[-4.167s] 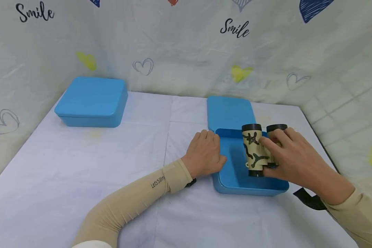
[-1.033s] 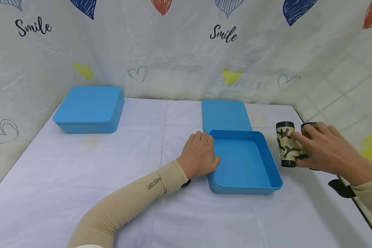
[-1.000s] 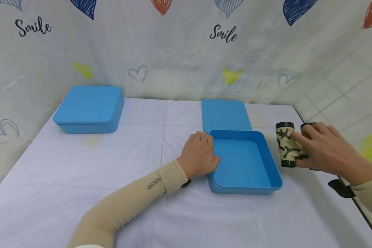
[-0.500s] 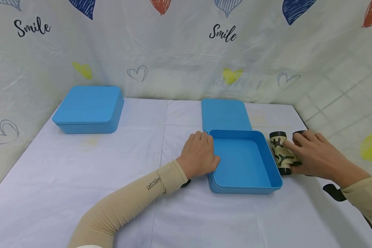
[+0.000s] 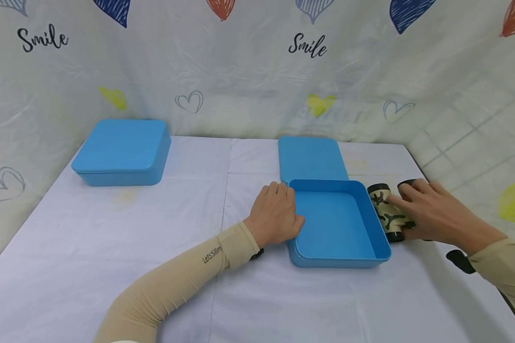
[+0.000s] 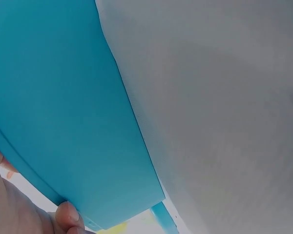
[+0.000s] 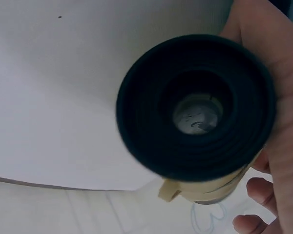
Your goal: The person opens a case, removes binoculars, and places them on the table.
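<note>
Head view, and at the right of the frame the right hand (image 5: 435, 214) has the camouflage binoculars (image 5: 387, 216) firmly in its grip, fingers bent over the far barrel! They sit just beside the right wall of the uncovered blue box (image 5: 339, 263), tops leaning toward the upper left; whether they touch that wall or the tabletop, I can't tell. Across at centre, the left hand (image 5: 274, 214) grips the box's left edge, knuckles up, fingers curled over the rim. Behind the box, a flat blue lid (image 5: 312, 159) lies back toward the upper edge of the white tabletop (image 5: 197, 305).

Over to the left wrist view: blue fills the left side, and at lower left the thumb tip presses right on the box's edge. Right wrist view now, and a dark round barrel end dominates the middle, a beige lug poking out below it, the palm close against its right side and fingertips showing at lower right!

Upper left of the head view, a second blue box (image 5: 120, 147) sits covered, well apart from both hands. Along the top runs the pale backdrop (image 5: 249, 62) with its hearts and "Smile" lettering. Beige sleeves (image 5: 171, 281) clothe both forearms.
</note>
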Demonstrator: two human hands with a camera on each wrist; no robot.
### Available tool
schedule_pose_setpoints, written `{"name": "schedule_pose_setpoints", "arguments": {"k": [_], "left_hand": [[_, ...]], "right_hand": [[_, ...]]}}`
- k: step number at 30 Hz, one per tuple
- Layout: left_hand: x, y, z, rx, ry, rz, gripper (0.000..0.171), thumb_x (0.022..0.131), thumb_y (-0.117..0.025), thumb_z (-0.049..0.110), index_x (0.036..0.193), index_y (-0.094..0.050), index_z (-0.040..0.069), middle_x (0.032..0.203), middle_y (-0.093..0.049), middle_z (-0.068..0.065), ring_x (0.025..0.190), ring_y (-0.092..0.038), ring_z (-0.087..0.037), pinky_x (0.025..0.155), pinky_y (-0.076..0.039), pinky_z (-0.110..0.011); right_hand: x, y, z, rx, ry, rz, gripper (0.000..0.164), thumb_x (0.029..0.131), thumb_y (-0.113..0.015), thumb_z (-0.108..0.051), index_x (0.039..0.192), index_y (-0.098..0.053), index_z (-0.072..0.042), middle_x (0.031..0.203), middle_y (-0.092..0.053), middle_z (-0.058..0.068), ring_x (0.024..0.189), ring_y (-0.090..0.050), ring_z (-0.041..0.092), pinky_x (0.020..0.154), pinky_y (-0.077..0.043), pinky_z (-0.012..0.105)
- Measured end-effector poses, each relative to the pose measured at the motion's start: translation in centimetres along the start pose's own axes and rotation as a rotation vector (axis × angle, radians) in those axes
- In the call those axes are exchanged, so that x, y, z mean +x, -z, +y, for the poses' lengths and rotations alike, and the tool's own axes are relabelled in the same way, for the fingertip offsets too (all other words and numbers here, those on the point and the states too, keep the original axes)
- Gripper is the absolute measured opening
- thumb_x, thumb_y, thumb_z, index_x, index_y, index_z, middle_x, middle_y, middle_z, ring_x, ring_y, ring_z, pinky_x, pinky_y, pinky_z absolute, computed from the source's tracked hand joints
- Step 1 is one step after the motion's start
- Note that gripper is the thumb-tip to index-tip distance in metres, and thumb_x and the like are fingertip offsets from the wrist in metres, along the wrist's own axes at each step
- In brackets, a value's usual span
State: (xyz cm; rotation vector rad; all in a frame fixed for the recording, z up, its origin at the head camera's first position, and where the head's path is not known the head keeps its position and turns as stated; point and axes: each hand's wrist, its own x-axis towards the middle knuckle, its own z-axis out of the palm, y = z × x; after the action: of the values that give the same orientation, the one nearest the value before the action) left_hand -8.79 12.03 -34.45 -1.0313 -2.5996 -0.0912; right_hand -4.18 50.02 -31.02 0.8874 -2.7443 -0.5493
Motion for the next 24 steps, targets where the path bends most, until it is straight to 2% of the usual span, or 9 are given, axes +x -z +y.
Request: {"name": "schedule_pose_setpoints", "arguments": {"k": [8, 13, 24], "left_hand": [[-0.16, -0.07, -0.03, 0.027, -0.010, 0.040, 0.023, 0.091, -0.053, 0.032, 0.076, -0.047, 0.014, 0.071, -0.039, 0.000, 0.068, -0.029, -0.017, 0.062, -0.020, -0.027], [-0.23, 0.09, -0.07, 0.039, -0.013, 0.062, 0.024, 0.090, -0.054, 0.031, 0.075, -0.047, 0.015, 0.070, -0.037, 0.000, 0.068, -0.024, -0.016, 0.062, -0.018, -0.027], [-0.17, 0.12, -0.12, 0.014, -0.009, 0.025, 0.023, 0.091, -0.053, 0.031, 0.076, -0.046, 0.015, 0.071, -0.035, 0.000, 0.068, -0.027, -0.016, 0.063, -0.018, -0.027]], "right_hand": [[0.55, -0.11, -0.17, -0.013, 0.025, -0.003, 0.089, 0.045, -0.099, -0.046, 0.120, -0.061, -0.016, 0.107, -0.060, 0.013, 0.096, -0.054, 0.035, 0.072, -0.042, 0.048], [0.59, -0.19, -0.12, -0.025, 0.039, 0.005, 0.091, 0.044, -0.100, -0.046, 0.120, -0.062, -0.014, 0.110, -0.061, 0.015, 0.097, -0.055, 0.036, 0.073, -0.044, 0.050], [0.08, -0.69, -0.02, -0.033, 0.048, 0.031, 0.090, 0.045, -0.101, -0.040, 0.120, -0.059, -0.012, 0.106, -0.063, 0.015, 0.094, -0.056, 0.038, 0.071, -0.045, 0.051]]}}
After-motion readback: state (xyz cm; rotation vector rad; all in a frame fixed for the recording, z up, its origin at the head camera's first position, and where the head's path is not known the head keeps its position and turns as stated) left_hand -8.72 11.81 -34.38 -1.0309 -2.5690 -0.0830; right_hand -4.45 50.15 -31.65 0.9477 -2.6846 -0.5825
